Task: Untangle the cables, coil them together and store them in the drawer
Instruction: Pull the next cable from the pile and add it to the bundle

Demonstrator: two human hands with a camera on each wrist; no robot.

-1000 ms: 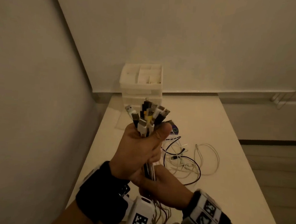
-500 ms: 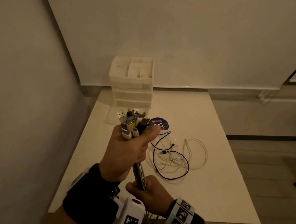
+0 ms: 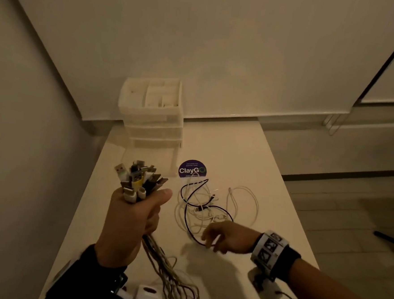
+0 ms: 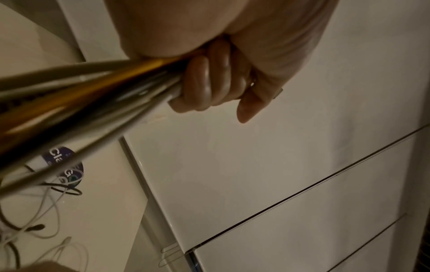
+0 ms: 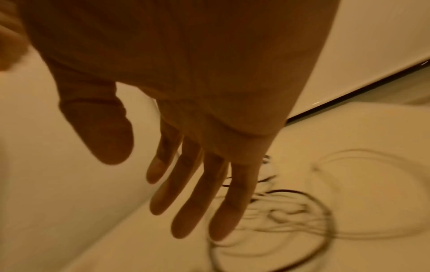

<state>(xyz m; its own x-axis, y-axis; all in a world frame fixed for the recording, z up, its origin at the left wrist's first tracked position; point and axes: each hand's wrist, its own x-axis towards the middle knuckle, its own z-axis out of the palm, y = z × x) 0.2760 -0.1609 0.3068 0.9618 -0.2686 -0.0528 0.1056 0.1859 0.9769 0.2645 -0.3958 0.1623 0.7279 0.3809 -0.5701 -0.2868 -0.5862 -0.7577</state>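
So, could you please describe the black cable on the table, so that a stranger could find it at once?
Start from the white drawer unit at the table's far left corner, then the round purple sticker in front of it. Just nearer lies a loose tangle of cables; the black cable loops through it. It is the only dark one, the rest being white.

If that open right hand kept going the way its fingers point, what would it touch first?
Most likely the thin black cable looping through the loose tangle of white cables on the white table. The right hand hovers open at its near loop; whether it already touches is unclear.
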